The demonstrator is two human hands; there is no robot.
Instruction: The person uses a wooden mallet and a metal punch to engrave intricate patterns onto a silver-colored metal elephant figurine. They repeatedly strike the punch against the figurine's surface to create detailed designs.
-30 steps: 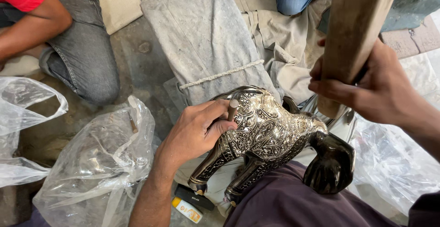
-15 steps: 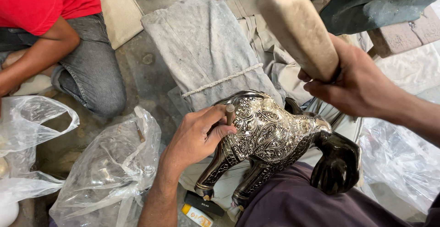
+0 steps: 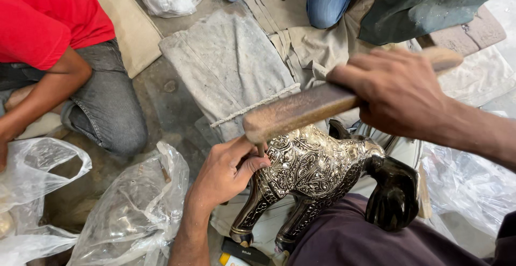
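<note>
At frame centre, the right hand (image 3: pixel 395 91) is gripping a brown wooden mallet (image 3: pixel 301 110) whose head is meeting a small punch pinched by the left hand (image 3: pixel 226 172) against the silver-embossed black animal figurine (image 3: pixel 317 172), so the next blow likely calls for holding that punch steady.

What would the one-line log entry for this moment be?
right hand: grips wooden mallet, lowered over punch | left hand: pinches small punch against silver-patterned elephant figure | figure: across lap

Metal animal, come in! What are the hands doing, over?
Left hand pinching small punch against ornate metal animal figure. Right hand gripping wooden mallet, head on punch. Nothing blocking; plastic bags beside.
</note>
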